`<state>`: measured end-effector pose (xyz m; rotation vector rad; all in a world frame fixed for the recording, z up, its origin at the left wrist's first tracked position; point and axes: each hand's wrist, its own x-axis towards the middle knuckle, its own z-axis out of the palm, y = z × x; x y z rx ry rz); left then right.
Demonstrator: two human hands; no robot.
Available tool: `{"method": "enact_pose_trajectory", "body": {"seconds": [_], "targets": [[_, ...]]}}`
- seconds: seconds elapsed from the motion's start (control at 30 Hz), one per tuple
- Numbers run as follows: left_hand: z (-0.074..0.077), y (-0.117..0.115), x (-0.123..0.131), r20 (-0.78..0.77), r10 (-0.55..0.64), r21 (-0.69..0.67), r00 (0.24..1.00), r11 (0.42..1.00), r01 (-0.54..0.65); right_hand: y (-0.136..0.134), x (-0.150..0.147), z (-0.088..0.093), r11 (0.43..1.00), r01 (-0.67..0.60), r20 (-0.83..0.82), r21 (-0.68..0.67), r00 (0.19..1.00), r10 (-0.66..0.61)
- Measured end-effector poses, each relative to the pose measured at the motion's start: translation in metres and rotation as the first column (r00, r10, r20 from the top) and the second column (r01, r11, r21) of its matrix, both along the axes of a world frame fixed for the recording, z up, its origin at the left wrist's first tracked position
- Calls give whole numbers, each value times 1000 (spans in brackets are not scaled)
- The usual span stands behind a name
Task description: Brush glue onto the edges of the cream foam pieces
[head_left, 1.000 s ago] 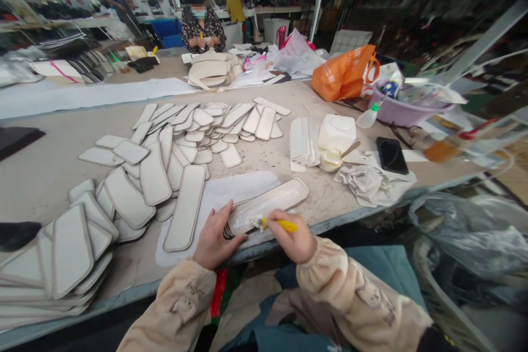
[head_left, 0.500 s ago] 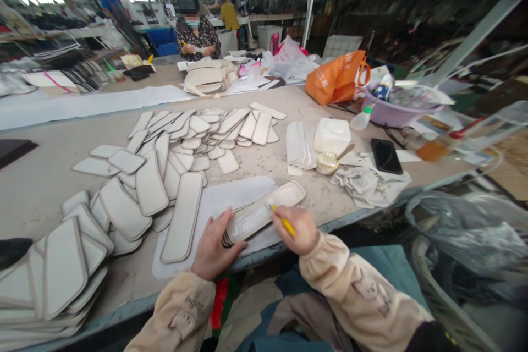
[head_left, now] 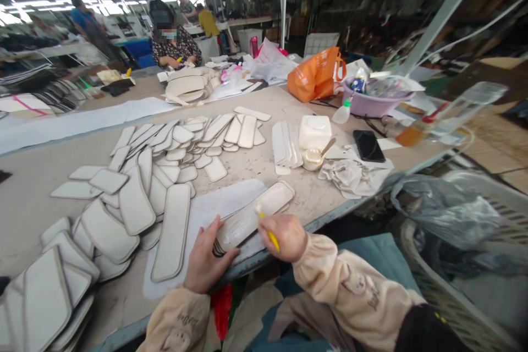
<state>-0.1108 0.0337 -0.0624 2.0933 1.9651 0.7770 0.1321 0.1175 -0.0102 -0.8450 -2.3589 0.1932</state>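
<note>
A stack of long pale panels (head_left: pixel 274 197) with rounded ends and darker borders lies aslant at the table's near edge. My left hand (head_left: pixel 207 259) holds its lower left end, thumb at the front and fingers along the far side. Wet, glossy white streaks cover the top panel's left half. My right hand (head_left: pixel 287 236) is closed around a yellow-handled brush (head_left: pixel 269 234), whose whitish tip is over the middle of that panel; exact contact is hard to make out. Beneath the stack lies a white sheet (head_left: pixel 231 198), with a single panel (head_left: pixel 171 234) on its left part.
Many loose panels (head_left: pixel 136 198) spread across the left and middle of the table. At right stand a small cup of white paste (head_left: pixel 312 160), a white container (head_left: pixel 315 132), crumpled cloth (head_left: pixel 348 176) and a phone (head_left: pixel 369 146). A co-worker (head_left: pixel 177 47) sits opposite.
The brush and my right hand have moved left along the top panel. My left hand keeps its hold on the stack's end. The whole view has shifted somewhat.
</note>
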Motion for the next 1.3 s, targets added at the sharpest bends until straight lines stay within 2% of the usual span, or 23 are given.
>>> {"method": "enact_pose_trajectory", "body": {"seconds": [0.07,0.1,0.2,0.27,0.33,0.4,0.47,0.53,0.63,0.73,0.83,0.97,1.03,1.13,1.23,1.3], "targets": [[0,0,-1,1,2,5,1000,1000,-2,-10,-8,5,996,-89,-31,-29,996,88],[0,0,-1,0,3,6,1000,1000,-3,-10,-7,9,996,-86,-56,-36,995,84],[1,0,0,3,7,6,1000,1000,-7,6,15,17,996,81,-114,-21,990,-83],[2,1,0,7,10,-2,1000,1000,-10,20,34,17,969,248,-82,3,966,-247],[4,1,1,13,15,-16,1000,1000,-15,24,42,15,945,326,-13,29,945,-326],[5,0,2,21,16,-27,1000,1000,-15,17,36,11,964,264,47,23,963,-265],[7,-1,3,35,15,-33,999,999,-14,2,19,8,992,120,51,-33,992,-118],[7,-1,4,51,17,-31,999,999,-15,-16,-1,9,991,-26,-9,-131,1000,25],[6,-2,5,66,18,-12,998,1000,-17,-33,-24,10,940,-209,-148,-271,974,173],[6,-2,5,65,19,-14,998,1000,-18,-33,-26,10,880,-299,-236,-368,946,223],[10,-1,5,66,31,-53,997,998,-28,-18,-9,13,849,-239,-270,-470,955,119],[14,0,6,74,37,-68,997,997,-32,14,28,20,841,29,-260,-540,945,-199],[13,-1,7,69,37,-71,997,997,-32,27,44,24,828,109,-290,-550,905,-312],[12,-4,4,64,26,-82,998,996,-20,39,59,30,803,47,-463,-594,796,-389],[18,2,-11,105,-10,-105,994,994,21,48,68,38,801,-36,-647,-597,612,-455],[33,17,-20,138,24,-151,990,989,-3,54,75,44,808,-61,-730,-586,471,-494]]}}
